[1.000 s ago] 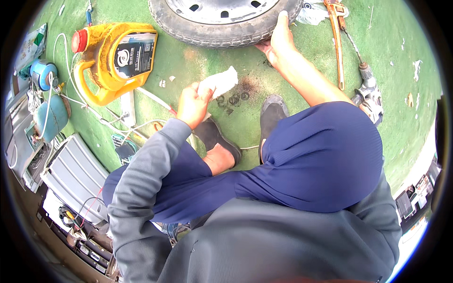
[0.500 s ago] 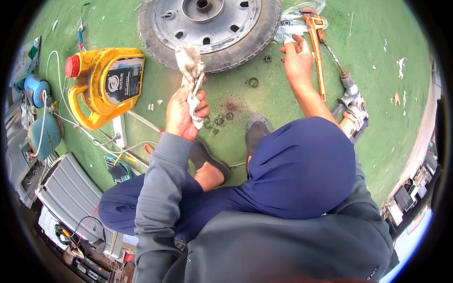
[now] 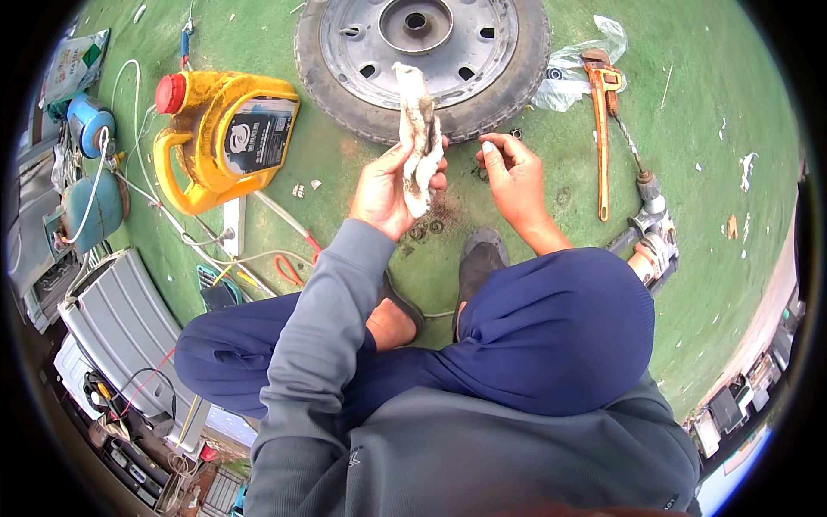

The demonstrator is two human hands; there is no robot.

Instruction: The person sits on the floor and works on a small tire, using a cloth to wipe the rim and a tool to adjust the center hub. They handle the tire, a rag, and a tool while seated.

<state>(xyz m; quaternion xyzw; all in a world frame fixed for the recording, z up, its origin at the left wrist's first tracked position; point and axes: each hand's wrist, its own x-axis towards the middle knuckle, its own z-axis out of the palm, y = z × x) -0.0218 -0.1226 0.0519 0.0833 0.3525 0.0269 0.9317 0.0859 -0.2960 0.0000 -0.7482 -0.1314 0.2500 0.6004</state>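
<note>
My left hand (image 3: 382,191) is closed around a dirty white rag (image 3: 415,108); the cloth sticks up past my fingers and hangs below them. Beyond it lies a wheel (image 3: 474,84), a black tyre on a grey steel rim, partly covered by the rag's top. To the right, my right hand (image 3: 520,185) is held over the floor just short of the tyre. Its fingers are curled with the thumb near the forefinger; what they hold, if anything, is too small to make out. A small dark ring-shaped part (image 3: 516,133) lies between this hand and the tyre.
A yellow oil jug (image 3: 202,138) with a red cap stands left. On the right lie an orange pipe wrench (image 3: 602,146), a clear plastic bag (image 3: 564,82) and a power drill (image 3: 652,220) with a long bit. Hoses, a blue tank (image 3: 88,121) and a grey case (image 3: 129,332) crowd the left.
My right hand has come back from beside the plastic bag toward my left hand. My left hand, still gripping the rag, has shifted right. The view has shifted slightly too.
</note>
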